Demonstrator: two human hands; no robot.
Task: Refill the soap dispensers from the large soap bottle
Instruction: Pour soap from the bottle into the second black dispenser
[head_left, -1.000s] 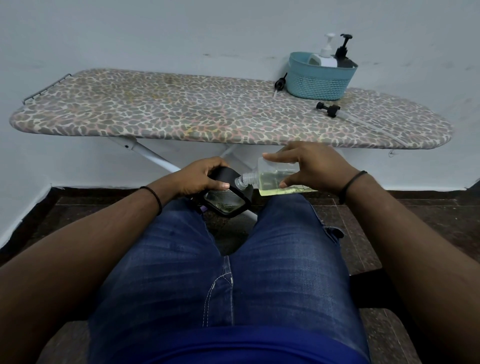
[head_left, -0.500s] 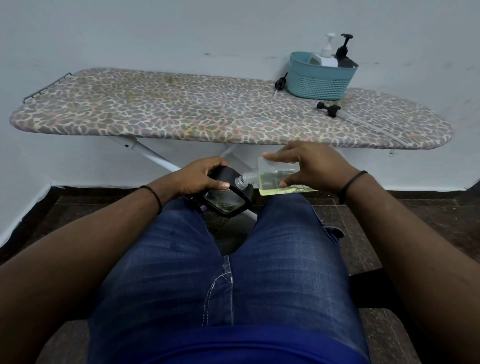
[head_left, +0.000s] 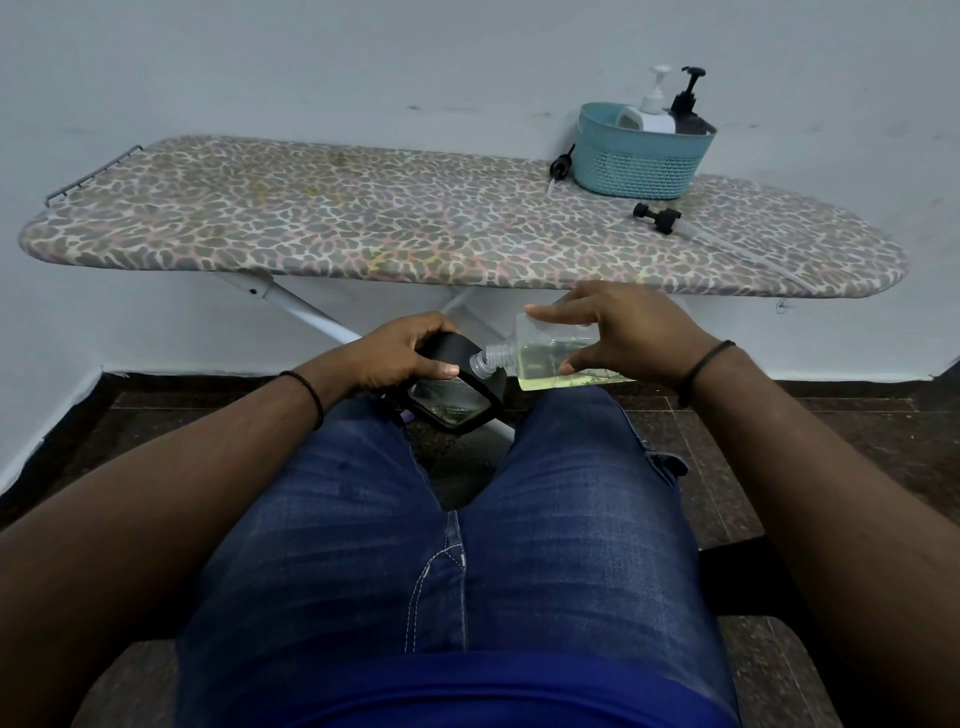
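My right hand (head_left: 628, 332) grips a clear bottle (head_left: 545, 356) of pale yellow soap, tipped on its side with the open neck pointing left. My left hand (head_left: 400, 353) holds a black-framed dispenser (head_left: 454, 397) with a clear window just above my left knee. The bottle's neck touches the dispenser's upper right corner. Yellowish liquid lies along the bottle's lower side.
An ironing board (head_left: 363, 228) with a spotted cover stands in front of my knees. A teal basket (head_left: 639, 156) at its right end holds a white pump bottle (head_left: 652, 111) and a black pump bottle (head_left: 688, 111). Two loose black pump heads (head_left: 655, 215) (head_left: 561, 166) lie beside the basket.
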